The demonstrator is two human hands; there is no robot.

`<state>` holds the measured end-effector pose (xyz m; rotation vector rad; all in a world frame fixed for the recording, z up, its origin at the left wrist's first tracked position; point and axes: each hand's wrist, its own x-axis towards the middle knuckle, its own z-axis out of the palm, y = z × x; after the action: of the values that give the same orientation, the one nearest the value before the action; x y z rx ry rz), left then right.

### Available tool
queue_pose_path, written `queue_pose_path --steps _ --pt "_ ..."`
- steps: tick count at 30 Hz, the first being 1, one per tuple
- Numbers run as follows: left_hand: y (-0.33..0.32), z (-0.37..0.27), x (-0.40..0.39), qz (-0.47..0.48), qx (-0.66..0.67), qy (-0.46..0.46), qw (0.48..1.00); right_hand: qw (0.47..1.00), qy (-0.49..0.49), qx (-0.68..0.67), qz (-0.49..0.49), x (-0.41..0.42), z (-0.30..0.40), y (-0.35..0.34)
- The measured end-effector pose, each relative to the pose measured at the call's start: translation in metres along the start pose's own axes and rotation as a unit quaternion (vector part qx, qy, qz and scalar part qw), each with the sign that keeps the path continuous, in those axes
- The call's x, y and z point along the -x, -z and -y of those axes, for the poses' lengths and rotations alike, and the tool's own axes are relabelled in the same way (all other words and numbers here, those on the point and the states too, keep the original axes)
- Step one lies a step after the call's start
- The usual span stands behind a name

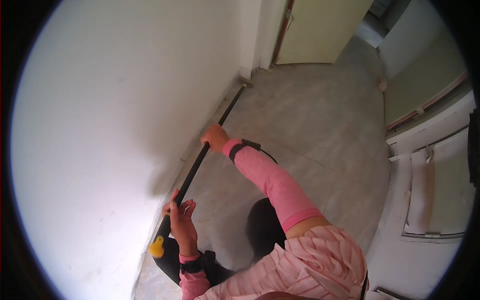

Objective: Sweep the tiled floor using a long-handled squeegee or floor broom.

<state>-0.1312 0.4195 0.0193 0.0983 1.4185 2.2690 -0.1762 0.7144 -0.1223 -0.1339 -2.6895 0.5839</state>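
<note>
A long black pole (194, 169) with a yellow hanging cap (157, 247) at its near end slants away from me, low along the wall's foot. My right hand (215, 137) is closed around the middle of the pole. Lower down, my left hand (183, 224) holds it loosely near the capped end, some fingers spread off it. At the far end, past a small yellow collar, a low, dark head (246, 82) rests on the floor at the wall corner. Its exact kind is too small to tell.
A white wall (93, 112) rises close on my left. Grey concrete floor (315, 116) stretches ahead to a pale door (318, 30) standing ajar. On the right are another pale door panel (423, 82) and a white frame with torn wrapping (422, 191). My dark-clad knees are bent below me.
</note>
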Motion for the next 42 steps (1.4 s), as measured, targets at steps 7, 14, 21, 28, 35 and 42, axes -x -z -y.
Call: queue_pose_path --steps 7,14,21,28,35,42 --pt "-0.004 0.007 -0.007 -0.019 0.026 0.061 0.998 1.000 0.002 0.021 -0.004 -0.008 -0.020 0.008" --pt "0.012 0.005 -0.009 0.053 0.016 -0.027 0.998 0.995 0.030 -0.047 -0.082 0.001 0.006 -0.009" --pt "-0.010 -0.012 -0.004 0.028 -0.010 -0.107 0.994 0.994 0.052 -0.072 -0.062 -0.010 0.015 0.016" --pt "-0.028 -0.012 -0.006 0.039 -0.015 -0.083 0.996 0.997 0.046 -0.060 0.002 -0.011 -0.004 0.031" --pt "-0.052 -0.021 -0.014 0.012 -0.012 -0.096 0.995 0.998 0.038 -0.056 -0.013 -0.022 -0.011 0.037" --pt "-0.028 -0.050 -0.001 0.003 -0.069 -0.184 0.980 0.991 0.060 -0.115 -0.032 -0.015 0.047 0.032"
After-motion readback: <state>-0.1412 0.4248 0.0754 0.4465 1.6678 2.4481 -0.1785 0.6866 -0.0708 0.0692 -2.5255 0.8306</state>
